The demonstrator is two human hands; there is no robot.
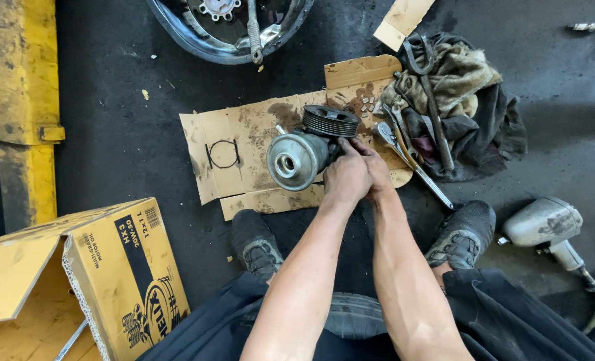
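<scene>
Dark, perhaps oil-stained concrete floor; daylight.

1. Setting: a vehicle repair workshop, seen at floor level.
2. Floor: dark, oil-stained concrete, with stained flattened cardboard as a work mat.
3. Equipment: a yellow lift arm, a pneumatic impact wrench, wrenches, greasy rags.
4. Parts: a chrome wheel rim, a yellow motor-oil carton.
</scene>
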